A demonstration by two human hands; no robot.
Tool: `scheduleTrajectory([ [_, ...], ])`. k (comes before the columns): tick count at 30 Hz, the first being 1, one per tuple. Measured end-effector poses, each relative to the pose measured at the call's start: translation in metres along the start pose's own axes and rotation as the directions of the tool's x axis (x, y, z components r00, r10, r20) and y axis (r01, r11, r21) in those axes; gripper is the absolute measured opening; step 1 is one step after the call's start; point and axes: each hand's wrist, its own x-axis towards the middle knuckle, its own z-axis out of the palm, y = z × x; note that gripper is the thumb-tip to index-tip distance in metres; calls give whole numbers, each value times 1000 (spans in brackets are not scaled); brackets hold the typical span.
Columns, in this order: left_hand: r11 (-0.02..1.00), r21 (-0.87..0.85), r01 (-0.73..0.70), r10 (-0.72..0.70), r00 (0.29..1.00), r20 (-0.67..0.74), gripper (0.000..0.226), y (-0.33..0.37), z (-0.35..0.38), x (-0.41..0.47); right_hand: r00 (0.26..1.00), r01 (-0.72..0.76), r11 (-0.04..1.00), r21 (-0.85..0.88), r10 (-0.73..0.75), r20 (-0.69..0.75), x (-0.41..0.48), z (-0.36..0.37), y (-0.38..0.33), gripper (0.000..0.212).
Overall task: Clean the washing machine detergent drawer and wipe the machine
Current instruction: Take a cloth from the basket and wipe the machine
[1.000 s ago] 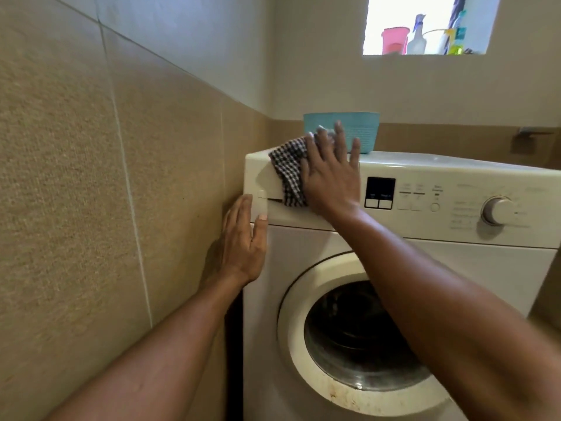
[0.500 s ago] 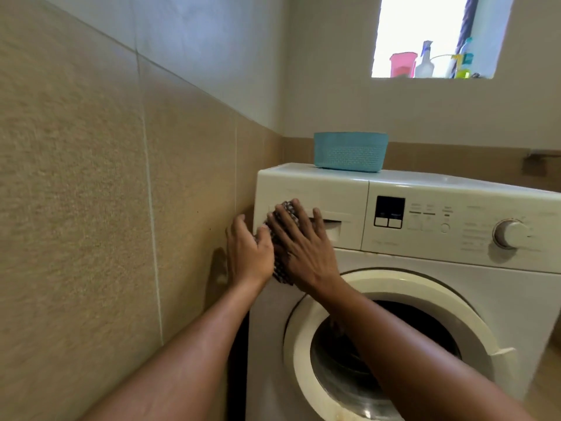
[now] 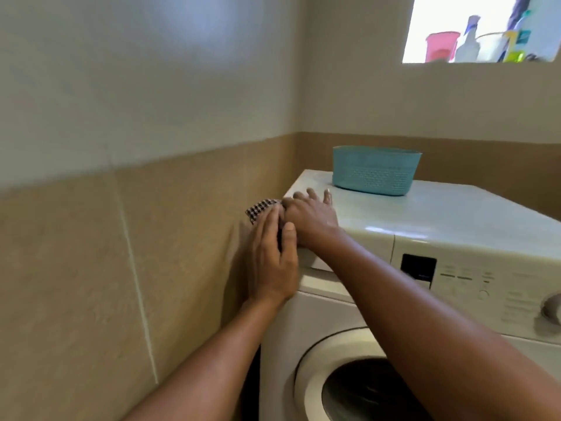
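The right hand (image 3: pixel 312 218) lies flat at the frame's centre, fingers spread, pressing a checked cloth (image 3: pixel 261 208) onto the top left corner of the washing machine (image 3: pixel 455 220). The left hand (image 3: pixel 273 262), fingers straight and together, rests against that corner just below. A blue basket (image 3: pixel 376 173) stands on the machine's top, further up the frame.

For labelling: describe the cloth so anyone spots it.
Find the white front-loading washing machine against the tan tiled wall. At its top left corner, a black-and-white checked cloth pokes out above the left hand. Nothing else there is checked.
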Motion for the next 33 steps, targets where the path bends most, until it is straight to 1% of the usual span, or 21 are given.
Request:
scheduleTrajectory([
  [2, 995, 88, -36, 27, 994, 109, 67, 21, 3, 12, 994, -57, 998, 30, 53, 96, -6, -9, 21, 48],
  [3, 995, 85, -59, 44, 984, 172, 66, 32, 5, 16, 988, -93, 995, 34, 88, 126, -12, -14, 33, 50],
  [5, 994, 72, -85, 58, 947, 317, 61, 52, 9, 19, 976, -156, 987, 25, 151, 160, -26, -22, 57, 54],
  [6, 994, 76, -84, 47, 914, 403, 59, 62, 12, 19, 969, -187, 982, 25, 180, 171, -35, -25, 69, 56],
  [8, 991, 99, -91, 18, 822, 569, 58, 87, 21, 15, 952, -250, 968, 32, 240, 189, -58, -32, 97, 55],
  [11, 980, 158, -124, -38, 657, 753, 59, 129, 36, 6, 918, -329, 944, 21, 314, 241, -95, -43, 140, 52],
  [13, 968, 210, -134, -101, 561, 822, 61, 162, 47, -2, 879, -401, 916, 28, 376, 293, -119, -53, 173, 53],
  [14, 964, 232, -131, -131, 523, 842, 61, 175, 51, -8, 855, -446, 894, 34, 415, 310, -130, -56, 188, 54],
  [18, 957, 281, -75, -235, 366, 900, 62, 228, 64, -25, 727, -640, 767, 47, 585, 359, -176, -77, 261, 54],
  [20, 960, 278, -25, -254, 336, 907, 62, 246, 67, -30, 664, -725, 680, 108, 650, 371, -188, -79, 279, 53],
  [21, 962, 274, 3, -259, 334, 906, 62, 254, 68, -32, 632, -761, 634, 139, 676, 379, -190, -79, 281, 53],
  [22, 961, 274, 34, -269, 342, 900, 62, 259, 68, -34, 619, -777, 610, 159, 690, 376, -188, -75, 278, 54],
  [24, 955, 282, 96, -297, 379, 877, 63, 264, 66, -38, 617, -779, 608, 153, 700, 360, -180, -72, 260, 59],
  [25, 946, 295, 133, -324, 393, 861, 62, 264, 63, -39, 609, -786, 595, 167, 699, 376, -174, -75, 245, 60],
  [27, 912, 332, 239, -405, 413, 816, 59, 261, 55, -40, 609, -790, 574, 217, 694, 384, -163, -83, 217, 58],
  [29, 860, 388, 332, -504, 433, 747, 57, 256, 45, -40, 617, -786, 558, 265, 696, 367, -156, -93, 193, 61],
  [30, 825, 424, 373, -559, 435, 706, 56, 252, 39, -40, 622, -783, 538, 313, 693, 364, -154, -91, 185, 62],
  [33, 724, 516, 459, -686, 391, 614, 54, 241, 22, -39, 628, -750, 393, 532, 675, 387, -157, -92, 169, 54],
])
